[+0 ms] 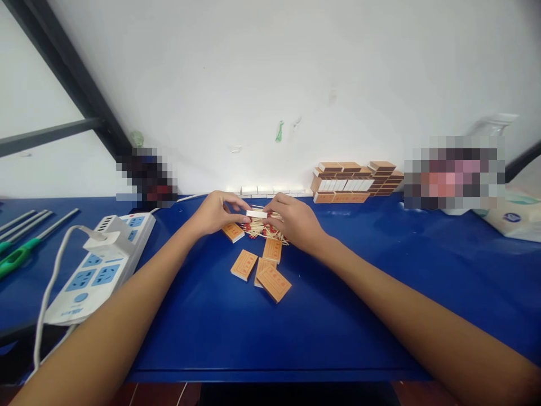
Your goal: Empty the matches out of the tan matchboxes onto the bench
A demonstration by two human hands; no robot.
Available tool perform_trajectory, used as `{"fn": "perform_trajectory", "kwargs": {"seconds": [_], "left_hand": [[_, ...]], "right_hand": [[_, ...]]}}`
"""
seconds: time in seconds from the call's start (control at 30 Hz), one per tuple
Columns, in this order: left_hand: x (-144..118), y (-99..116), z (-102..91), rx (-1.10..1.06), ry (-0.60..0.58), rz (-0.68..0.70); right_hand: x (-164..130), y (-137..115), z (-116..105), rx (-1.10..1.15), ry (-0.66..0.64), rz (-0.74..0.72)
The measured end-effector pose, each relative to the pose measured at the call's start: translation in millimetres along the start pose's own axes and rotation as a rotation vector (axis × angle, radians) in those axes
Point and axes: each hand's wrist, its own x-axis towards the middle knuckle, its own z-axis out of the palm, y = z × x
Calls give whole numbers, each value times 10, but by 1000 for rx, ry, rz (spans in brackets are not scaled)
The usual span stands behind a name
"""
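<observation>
left hand (217,212): far centre, fingers pinched | right hand (296,221): just beside, fingers curled | forearms: converging from near corners

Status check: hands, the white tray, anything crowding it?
Both hands, left hand and right hand, pinch small white cardboard tray. Red-tipped wooden matches piled beneath. Orange matchbox sleeves close by.

Blue worktop (380,293) set against a white wall. On it lay a heap of red-tipped matches (262,228), loose orange matchboxes (274,282), stacked matchboxes (357,181) by the wall, a white power strip (103,265) and green-handled tools (17,256) at left.
</observation>
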Motion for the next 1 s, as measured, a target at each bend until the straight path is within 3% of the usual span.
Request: {"fn": "perform_trajectory", "kwargs": {"seconds": [0.73,1.0], "left_hand": [[-6,51,-2,-117,40,-14],[1,73,114,-284,91,-69]], "right_hand": [[-33,-76,-53,-40,53,4],[-7,-17,-6,333,139,135]]}}
